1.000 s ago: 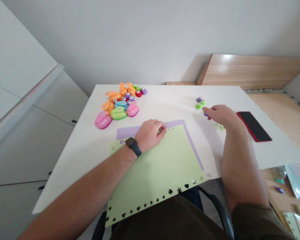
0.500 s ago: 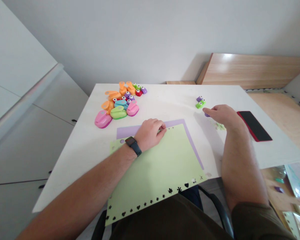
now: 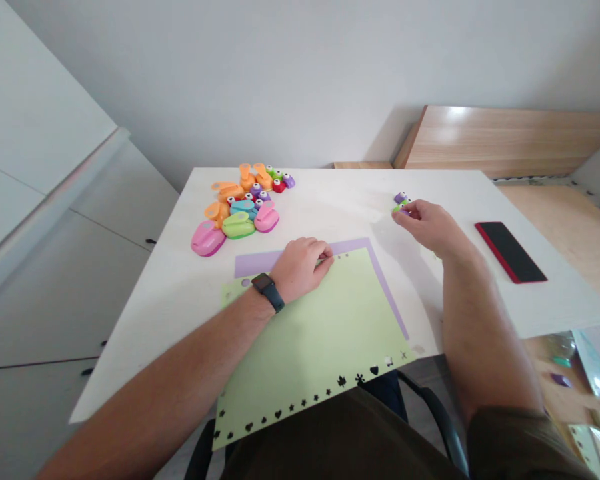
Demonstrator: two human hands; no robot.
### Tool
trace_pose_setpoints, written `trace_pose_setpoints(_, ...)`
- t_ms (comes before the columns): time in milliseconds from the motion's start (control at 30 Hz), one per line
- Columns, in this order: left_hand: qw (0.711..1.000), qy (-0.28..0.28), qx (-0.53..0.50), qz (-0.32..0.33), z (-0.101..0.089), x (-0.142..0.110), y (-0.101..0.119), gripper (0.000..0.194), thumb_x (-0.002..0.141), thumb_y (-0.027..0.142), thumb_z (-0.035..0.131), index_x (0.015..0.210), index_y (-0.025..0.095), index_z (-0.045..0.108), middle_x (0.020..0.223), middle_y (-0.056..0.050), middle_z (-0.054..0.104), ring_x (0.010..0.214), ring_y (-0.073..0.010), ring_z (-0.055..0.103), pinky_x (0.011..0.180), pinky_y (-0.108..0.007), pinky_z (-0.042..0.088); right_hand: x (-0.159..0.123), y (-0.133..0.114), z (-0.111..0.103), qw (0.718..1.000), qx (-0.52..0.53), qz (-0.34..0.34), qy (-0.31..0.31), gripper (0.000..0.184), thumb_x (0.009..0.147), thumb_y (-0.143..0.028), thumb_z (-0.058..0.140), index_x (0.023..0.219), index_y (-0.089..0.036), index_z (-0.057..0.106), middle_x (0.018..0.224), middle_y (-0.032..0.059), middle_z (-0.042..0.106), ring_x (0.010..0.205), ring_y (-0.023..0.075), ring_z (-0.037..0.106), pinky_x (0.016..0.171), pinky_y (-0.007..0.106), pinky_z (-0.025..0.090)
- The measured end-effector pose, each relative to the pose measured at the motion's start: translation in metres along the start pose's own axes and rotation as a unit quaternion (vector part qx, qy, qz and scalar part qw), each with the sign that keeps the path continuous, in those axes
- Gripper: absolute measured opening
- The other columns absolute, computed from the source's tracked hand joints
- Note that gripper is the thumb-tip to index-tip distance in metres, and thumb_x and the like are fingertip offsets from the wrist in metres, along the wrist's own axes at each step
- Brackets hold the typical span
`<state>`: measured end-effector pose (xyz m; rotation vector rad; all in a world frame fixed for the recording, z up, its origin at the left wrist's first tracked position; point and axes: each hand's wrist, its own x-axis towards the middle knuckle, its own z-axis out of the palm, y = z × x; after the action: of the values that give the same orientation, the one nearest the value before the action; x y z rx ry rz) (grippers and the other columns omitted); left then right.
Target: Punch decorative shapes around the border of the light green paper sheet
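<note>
While the left hand [image 3: 300,261] rests at the top edge of a pale green paper sheet [image 3: 310,327], the right hand [image 3: 427,227] reaches across the white tabletop [image 3: 340,200] to a pair of tiny craft punches. The right grip is narrow: thumb and fingertips come together over a small lime-green craft punch [image 3: 398,209], partly hiding it, with a small purple craft punch [image 3: 401,197] just beyond. Whether those fingers have closed on it, I cannot tell. The left grip is low and curled, its fingers bent at the sheet's edge; whether it pinches or only presses is unclear. A black wristwatch [image 3: 266,287] circles that wrist.

The green sheet lies at a slant, its lower edge running past the tabletop toward the person. It sits on a lilac paper sheet [image 3: 260,265] that shows along its top and right sides. Punched hearts, stars and leaves [image 3: 300,408] line that lower edge. Farther left, a heap of larger craft punches [image 3: 237,227] in pink, orange, green and blue sits on the tabletop, and a phone in a red case [image 3: 510,252] lies to the right.

A firm, even press from the left hand looks like the surest way to stop the sheet creeping, and a small punch seems best picked up squarely by its body.
</note>
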<state>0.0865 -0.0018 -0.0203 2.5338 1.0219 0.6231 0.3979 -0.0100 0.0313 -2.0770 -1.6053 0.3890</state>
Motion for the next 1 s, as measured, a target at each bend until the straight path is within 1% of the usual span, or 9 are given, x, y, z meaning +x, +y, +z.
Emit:
trace_pose_setpoints(100,1.000,0.001,-0.001,-0.003,0.000,0.000,0.000,0.012,0.096,0.027,0.058,0.094,0.020,0.067,0.090,-0.006,0.070,0.089,-0.0225,0.064,0.085,-0.039,0.048,-0.003,-0.007,0.015,0.994,0.087,-0.057,-0.022,0.041,0.085,-0.055,0.067,0.106,-0.020,0.069,0.086,0.0061,0.068,0.073,0.0189,0.057,0.067,0.032,0.044)
trace_pose_setpoints(200,1.000,0.001,-0.003,-0.005,0.001,0.000,0.000,0.011,0.095,0.027,0.059,0.093,0.020,0.067,0.090,-0.005,0.070,0.089,-0.0225,0.064,0.084,-0.039,0.048,-0.003,-0.008,0.026,0.991,0.114,-0.065,-0.038,0.040,0.085,-0.052,0.068,0.111,-0.021,0.067,0.093,0.0072,0.070,0.076,0.0198,0.060,0.072,0.033,0.047)
trace_pose_setpoints(333,1.000,0.002,-0.007,-0.005,0.001,0.000,0.000,0.010,0.095,0.027,0.059,0.093,0.021,0.067,0.090,-0.005,0.070,0.089,-0.0225,0.064,0.084,-0.039,0.048,0.004,0.001,0.030,0.998,0.057,-0.039,-0.013,0.042,0.085,-0.045,0.068,0.117,-0.018,0.065,0.097,0.0095,0.072,0.079,0.0213,0.063,0.074,0.033,0.048)
trace_pose_setpoints(433,1.000,0.007,-0.007,-0.002,0.001,0.000,-0.001,0.009,0.095,0.027,0.059,0.092,0.021,0.067,0.090,-0.004,0.070,0.089,-0.0223,0.064,0.083,-0.038,0.047,0.011,0.009,0.029,0.999,0.002,-0.032,0.007,0.033,0.085,-0.039,0.065,0.111,-0.019,0.069,0.098,0.0092,0.074,0.081,0.0224,0.065,0.074,0.033,0.047)
trace_pose_setpoints(533,1.000,0.005,-0.005,0.002,0.001,0.000,-0.001,0.010,0.095,0.027,0.059,0.091,0.022,0.067,0.090,-0.005,0.071,0.088,-0.0221,0.064,0.083,-0.038,0.047,0.018,0.013,0.029,0.997,-0.061,-0.035,0.009,0.029,0.087,-0.036,0.059,0.106,-0.021,0.074,0.100,0.0091,0.076,0.085,0.0250,0.067,0.076,0.034,0.046)
trace_pose_setpoints(633,1.000,0.004,-0.006,0.003,0.001,0.000,-0.001,0.011,0.095,0.027,0.059,0.092,0.022,0.068,0.090,-0.004,0.071,0.088,-0.0219,0.064,0.083,-0.038,0.047,0.022,0.013,0.030,0.993,-0.109,-0.037,0.005,0.030,0.090,-0.035,0.053,0.103,-0.021,0.076,0.104,0.0106,0.076,0.090,0.0276,0.068,0.076,0.035,0.045)
trace_pose_setpoints(733,1.000,0.005,-0.008,0.004,0.001,0.001,-0.002,0.010,0.095,0.026,0.059,0.092,0.022,0.068,0.090,-0.005,0.071,0.089,-0.0220,0.064,0.083,-0.038,0.047,0.026,0.014,0.033,0.990,-0.133,-0.043,0.006,0.033,0.095,-0.035,0.048,0.102,-0.021,0.077,0.107,0.0124,0.076,0.094,0.0289,0.068,0.078,0.035,0.045)
trace_pose_setpoints(833,1.000,0.003,-0.011,0.007,0.001,0.001,-0.002,0.010,0.095,0.026,0.059,0.092,0.021,0.068,0.090,-0.004,0.071,0.089,-0.0220,0.065,0.083,-0.038,0.047,0.028,0.015,0.037,0.988,-0.144,-0.043,0.028,0.036,0.097,-0.037,0.046,0.109,-0.020,0.076,0.109,0.0145,0.076,0.097,0.0307,0.069,0.084,0.037,0.046)
trace_pose_setpoints(1000,1.000,0.004,-0.012,0.008,0.003,0.000,-0.004,0.011,0.095,0.027,0.059,0.092,0.021,0.068,0.090,-0.004,0.072,0.089,-0.0216,0.065,0.083,-0.037,0.048,0.028,0.016,0.047,0.984,-0.157,-0.030,0.074,0.040,0.098,-0.041,0.048,0.121,-0.019,0.072,0.113,0.0158,0.074,0.103,0.0307,0.068,0.089,0.039,0.047)
